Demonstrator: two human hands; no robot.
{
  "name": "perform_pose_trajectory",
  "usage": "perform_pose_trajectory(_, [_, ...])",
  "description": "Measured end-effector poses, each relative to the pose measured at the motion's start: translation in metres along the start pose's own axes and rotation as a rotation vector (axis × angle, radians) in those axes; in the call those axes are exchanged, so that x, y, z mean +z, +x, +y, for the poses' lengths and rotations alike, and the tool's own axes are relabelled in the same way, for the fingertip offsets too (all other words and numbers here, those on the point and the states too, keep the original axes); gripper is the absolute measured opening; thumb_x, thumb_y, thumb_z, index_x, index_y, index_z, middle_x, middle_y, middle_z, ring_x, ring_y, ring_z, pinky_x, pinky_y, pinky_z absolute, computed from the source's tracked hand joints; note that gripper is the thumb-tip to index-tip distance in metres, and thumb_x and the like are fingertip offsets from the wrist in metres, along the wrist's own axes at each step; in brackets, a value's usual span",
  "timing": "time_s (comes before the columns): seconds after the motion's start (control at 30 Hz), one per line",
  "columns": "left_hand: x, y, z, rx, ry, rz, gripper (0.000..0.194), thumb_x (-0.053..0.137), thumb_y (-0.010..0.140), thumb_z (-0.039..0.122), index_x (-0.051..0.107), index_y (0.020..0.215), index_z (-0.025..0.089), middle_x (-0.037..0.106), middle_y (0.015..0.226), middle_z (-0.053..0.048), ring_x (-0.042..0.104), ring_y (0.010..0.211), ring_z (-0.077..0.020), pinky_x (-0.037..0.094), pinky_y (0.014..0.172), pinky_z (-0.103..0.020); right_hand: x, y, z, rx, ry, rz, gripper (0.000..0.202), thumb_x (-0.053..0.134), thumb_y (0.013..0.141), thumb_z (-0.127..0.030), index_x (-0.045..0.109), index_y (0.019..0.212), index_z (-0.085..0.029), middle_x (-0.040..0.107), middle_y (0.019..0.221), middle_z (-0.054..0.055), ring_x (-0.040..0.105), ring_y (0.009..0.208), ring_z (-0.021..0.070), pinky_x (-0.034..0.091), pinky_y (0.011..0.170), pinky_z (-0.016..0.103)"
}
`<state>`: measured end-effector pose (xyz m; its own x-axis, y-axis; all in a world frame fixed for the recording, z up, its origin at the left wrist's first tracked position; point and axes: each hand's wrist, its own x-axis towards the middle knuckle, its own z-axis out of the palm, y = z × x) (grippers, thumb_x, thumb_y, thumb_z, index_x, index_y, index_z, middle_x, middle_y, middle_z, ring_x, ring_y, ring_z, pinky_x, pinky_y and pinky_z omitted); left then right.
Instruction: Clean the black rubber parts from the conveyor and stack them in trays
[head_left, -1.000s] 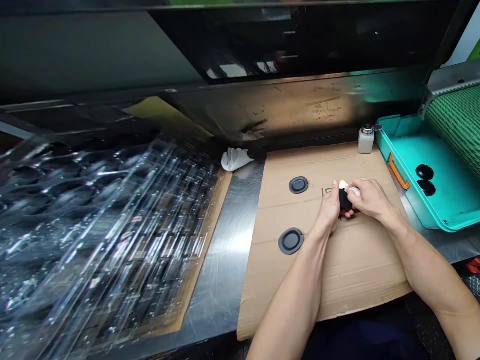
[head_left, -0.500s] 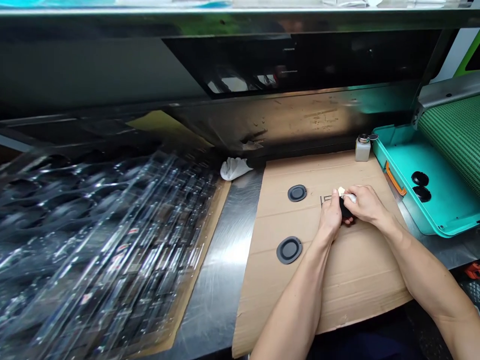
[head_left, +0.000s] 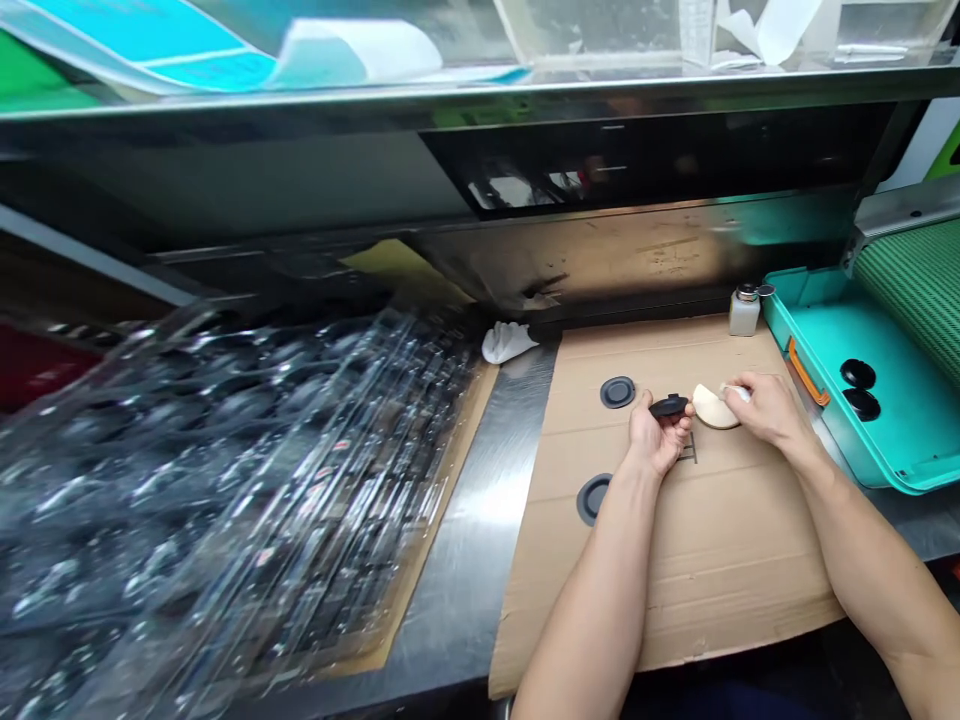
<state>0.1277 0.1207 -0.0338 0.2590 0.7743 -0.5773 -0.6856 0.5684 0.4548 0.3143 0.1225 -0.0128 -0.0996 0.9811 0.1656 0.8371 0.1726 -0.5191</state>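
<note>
My left hand (head_left: 655,432) is closed round a black disc-shaped part (head_left: 669,406), tilted so I see it nearly edge-on. My right hand (head_left: 769,408) is closed, pinching a small white wad (head_left: 739,392), perhaps cloth; its exact kind is unclear. Beneath that wad, and between my hands, lies a cream round pad (head_left: 714,410) on the cardboard sheet (head_left: 720,560). To the left of my hands are two dark grey flanged discs, a far one (head_left: 617,392) and a near one (head_left: 595,499), the latter partly covered by my left forearm.
A teal tray (head_left: 911,480) at right contains two glossy black round parts (head_left: 859,390). A small bottle (head_left: 744,312) stands at the cardboard's back corner. Stacked clear plastic trays (head_left: 300,480) fill the left. A white glove (head_left: 508,342) lies behind. Overhead runs a metal shelf edge (head_left: 480,92).
My hands have separated: the right moved with the white wad onto the cream pad, while the left keeps the black part, now tilted. The camera view has shifted up and left.
</note>
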Motion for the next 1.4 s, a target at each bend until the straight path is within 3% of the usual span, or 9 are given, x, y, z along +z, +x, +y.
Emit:
perform_pose_trajectory(0.17, [-0.003,-0.003,0.011,-0.074,-0.16,-0.033,0.068,0.017,0.104,0.055,0.062,0.1,0.004,0.058,0.064,-0.008,0.051,0.045,-0.0097,0.04,0.037,-0.016,0.001,0.005,0.008,0.063,-0.019,0.009,0.023,0.058,0.087,-0.031,0.078,0.095,-0.022,0.078,0.097,0.005,0.07,0.092,0.0215,0.045,0.081,0.026])
perform_pose_trajectory(0.57, [-0.002,-0.002,0.005,-0.013,-0.093,-0.057,0.074,0.019,0.102,0.062,0.064,0.096,0.004,0.062,0.063,-0.011,0.055,0.045,-0.0125,0.043,0.039,-0.019,0.007,0.007,0.02,0.094,-0.273,0.031,0.025,0.055,0.093,-0.033,0.076,0.098,-0.023,0.074,0.1,0.009,0.064,0.097,0.0259,0.042,0.081,0.032])
perform_pose_trajectory(0.67, [0.002,-0.005,0.003,0.092,-0.087,-0.096,0.067,0.029,0.101,0.064,0.065,0.101,0.007,0.068,0.073,-0.012,0.062,0.054,-0.0144,0.05,0.046,-0.021,0.012,0.001,0.011,-0.104,-0.28,0.109,0.032,0.055,0.097,-0.042,0.074,0.115,-0.022,0.07,0.115,0.011,0.058,0.109,0.0279,0.041,0.093,0.036])
perform_pose_trajectory(0.77, [0.006,-0.01,0.002,0.302,-0.059,-0.122,0.05,0.053,0.097,0.058,0.066,0.109,0.011,0.071,0.087,-0.011,0.068,0.067,-0.0151,0.055,0.061,-0.024,0.021,-0.007,0.0,-0.285,-0.269,-0.019,0.037,0.062,0.095,-0.049,0.069,0.125,-0.027,0.069,0.117,0.009,0.056,0.11,0.0286,0.041,0.095,0.041])
perform_pose_trajectory(0.87, [0.006,-0.01,0.002,0.504,-0.023,-0.112,0.04,0.072,0.089,0.047,0.067,0.108,0.013,0.072,0.099,-0.011,0.07,0.081,-0.0157,0.055,0.074,-0.025,0.027,-0.007,-0.002,-0.314,-0.257,-0.091,0.029,0.064,0.094,-0.039,0.07,0.12,-0.026,0.07,0.113,0.009,0.059,0.109,0.0289,0.042,0.094,0.042])
perform_pose_trajectory(0.93, [0.003,-0.008,0.0,0.554,-0.032,-0.094,0.034,0.072,0.089,0.043,0.067,0.105,0.014,0.071,0.107,-0.012,0.07,0.09,-0.0171,0.055,0.079,-0.027,0.031,-0.005,-0.001,-0.275,-0.14,0.012,0.029,0.062,0.095,-0.034,0.069,0.121,-0.023,0.07,0.115,0.01,0.06,0.11,0.028,0.044,0.095,0.041])
perform_pose_trajectory(1.03, [-0.001,-0.001,-0.004,0.536,-0.057,-0.091,0.025,0.064,0.095,0.035,0.066,0.114,0.019,0.07,0.118,-0.009,0.07,0.098,-0.0172,0.055,0.086,-0.031,0.038,-0.006,-0.006,-0.285,0.096,0.189,0.033,0.059,0.098,-0.035,0.066,0.127,-0.02,0.068,0.124,0.011,0.059,0.113,0.026,0.045,0.099,0.038])
perform_pose_trajectory(1.17, [-0.005,0.009,-0.009,0.374,-0.116,-0.179,0.03,0.053,0.1,0.034,0.062,0.125,0.021,0.07,0.123,-0.011,0.07,0.104,-0.0202,0.055,0.096,-0.038,0.051,-0.016,-0.026,-0.481,0.119,0.067,0.034,0.052,0.101,-0.032,0.066,0.131,-0.025,0.065,0.129,0.008,0.058,0.106,0.0249,0.047,0.093,0.037])
perform_pose_trajectory(1.4, [-0.013,0.022,-0.011,0.337,-0.119,-0.178,0.029,0.05,0.099,0.036,0.064,0.115,0.016,0.072,0.117,-0.014,0.07,0.107,-0.023,0.055,0.098,-0.04,0.052,-0.022,-0.036,-0.42,-0.119,0.049,0.035,0.046,0.103,-0.033,0.068,0.129,-0.026,0.063,0.13,0.01,0.053,0.109,0.0272,0.044,0.093,0.039])
